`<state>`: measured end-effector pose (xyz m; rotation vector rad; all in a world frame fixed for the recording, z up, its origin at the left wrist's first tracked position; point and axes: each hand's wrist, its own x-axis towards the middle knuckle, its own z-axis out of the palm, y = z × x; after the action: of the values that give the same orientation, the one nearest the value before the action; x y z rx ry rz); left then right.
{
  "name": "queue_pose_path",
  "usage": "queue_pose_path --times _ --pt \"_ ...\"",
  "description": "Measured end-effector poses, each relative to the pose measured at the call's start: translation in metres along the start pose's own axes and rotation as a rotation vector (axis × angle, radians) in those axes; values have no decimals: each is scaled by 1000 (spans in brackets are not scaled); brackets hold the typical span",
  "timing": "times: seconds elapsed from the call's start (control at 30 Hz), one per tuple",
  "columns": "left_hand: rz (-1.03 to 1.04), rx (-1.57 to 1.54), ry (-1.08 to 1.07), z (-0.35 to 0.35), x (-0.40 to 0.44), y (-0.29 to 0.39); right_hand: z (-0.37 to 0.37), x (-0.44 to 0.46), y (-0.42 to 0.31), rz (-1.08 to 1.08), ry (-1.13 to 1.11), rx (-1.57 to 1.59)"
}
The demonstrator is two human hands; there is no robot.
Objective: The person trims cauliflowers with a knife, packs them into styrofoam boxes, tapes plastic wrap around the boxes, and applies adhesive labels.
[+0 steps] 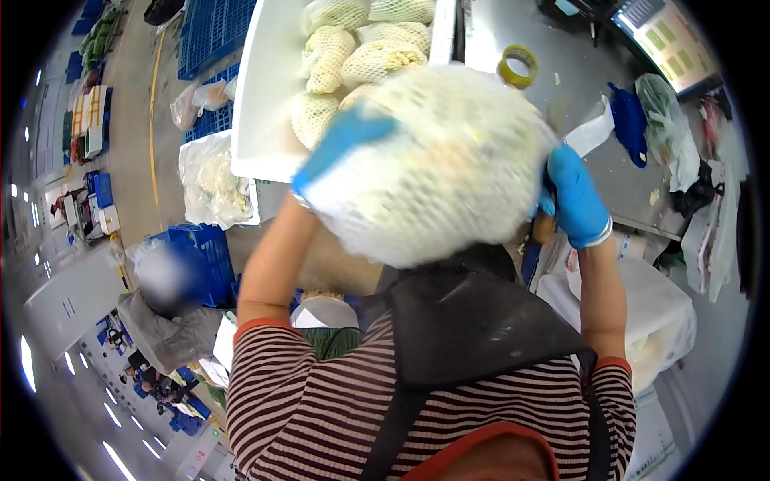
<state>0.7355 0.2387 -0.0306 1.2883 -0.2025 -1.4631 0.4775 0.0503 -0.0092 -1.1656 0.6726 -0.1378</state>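
A large white bundle [449,160] in foam netting, pale yellow-green inside and blurred, is held up close in front of my chest. It looks like a cauliflower in a foam net. My left hand [341,148], in a blue glove, grips its left side with the thumb across the front; the other fingers are hidden. On the right edge, my blue-gloved right hand [573,200] is closed round a brown handle [544,228], its thumb near the bundle. What the handle belongs to is hidden. Behind, a white foam box [269,104] holds several netted cauliflowers [385,60].
A roll of yellow tape [518,66] lies on the metal table [497,20], with a screen [666,40] and plastic bags [666,120] to the right. Blue pallets [212,36] and a bagged box [212,180] stand left. Another person [172,321] is at lower left.
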Motion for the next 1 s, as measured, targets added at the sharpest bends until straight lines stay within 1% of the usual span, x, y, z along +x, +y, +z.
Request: queue_pose_path --times 0.03,0.07,0.13,0.23,0.27,0.3,0.37,0.43,0.47,0.53,0.6,0.63,0.67,0.73,0.77,0.8,0.83,0.87,0.9,0.93,0.97,1.0 --pt "79 -31 71 -42 -4 6 8 14 -12 16 -50 -52" --pt "156 -62 138 -81 -10 8 30 23 -20 -132 23 36" --pt "85 -112 138 -115 -26 40 22 29 -19 -90 127 -6" --pt "-177 -470 -67 -148 -26 57 -2 22 -6 -3 269 -61" --pt "-127 -172 -102 -170 -13 46 -5 17 -1 32 316 -74" --pt "-70 125 -141 -200 13 16 -7 11 -1 81 350 -21" --pt "20 784 -276 -214 49 -24 -10 -1 6 83 328 -28" --pt "128 1509 -479 -195 94 -50 -16 -18 13 77 291 -37" --pt "162 1701 -521 -193 116 -60 -22 -31 14 62 289 -16" --pt "209 1876 -547 -197 145 -66 -35 -55 17 30 285 24" --pt "246 1939 -521 -204 173 -56 -52 -97 14 53 388 54" --pt "248 1959 -480 -208 185 -49 -61 -122 13 88 437 85" --pt "239 1975 -417 -211 193 -38 -77 -150 27 40 489 58" --pt "211 2014 -206 -216 202 -7 -104 -212 26 57 596 9" --pt "215 2023 -76 -209 202 9 -115 -250 27 40 680 77" --pt "226 2028 71 -200 199 28 -131 -288 28 58 760 0" --pt "278 1997 209 -177 197 47 -153 -325 37 27 866 -7" --pt "370 1933 305 -140 194 60 -175 -359 50 2 964 -12" --pt "491 1849 343 -91 191 67 -201 -393 71 -10 1075 9" --pt "625 1740 300 -32 188 66 -230 -426 98 -20 1181 28" --pt "737 1621 186 41 187 54 -262 -454 128 -41 1243 117" --pt "825 1525 21 122 179 32 -293 -479 160 -69 1302 210"
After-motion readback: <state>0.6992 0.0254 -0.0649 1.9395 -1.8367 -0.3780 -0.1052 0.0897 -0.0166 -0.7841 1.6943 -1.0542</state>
